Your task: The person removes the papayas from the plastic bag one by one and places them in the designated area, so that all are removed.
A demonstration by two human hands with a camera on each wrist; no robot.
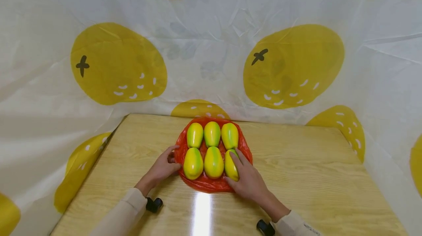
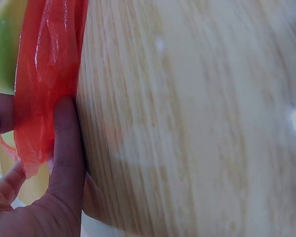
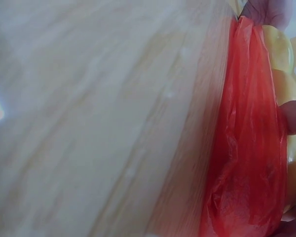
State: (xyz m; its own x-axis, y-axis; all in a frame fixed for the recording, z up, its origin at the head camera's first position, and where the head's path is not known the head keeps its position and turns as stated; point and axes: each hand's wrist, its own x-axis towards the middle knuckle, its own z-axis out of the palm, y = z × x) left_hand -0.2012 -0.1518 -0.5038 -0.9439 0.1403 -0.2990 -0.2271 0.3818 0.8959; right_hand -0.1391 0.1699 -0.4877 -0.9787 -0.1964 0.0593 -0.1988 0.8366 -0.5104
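Yellow-green mangoes [image 1: 213,163] lie in two rows of three on a red plastic bag [image 1: 206,185], whose crumpled rim forms a low wall around them. At the bag's left side my left hand [image 1: 163,166] pinches the rim, red film showing between thumb and fingers in the left wrist view. My right hand [image 1: 249,181] grips the near right mango [image 1: 231,170] from above, its fingers hiding part of the fruit. In the right wrist view, the right thumb [image 3: 293,117] lies over the bag's edge against the mangoes.
The bag sits toward the back of a wooden table [image 1: 296,166]. Behind and beside it hangs a white cloth [image 1: 204,56] with large yellow fruit prints. Black wrist cameras [image 1: 154,205] are strapped at both sleeves.
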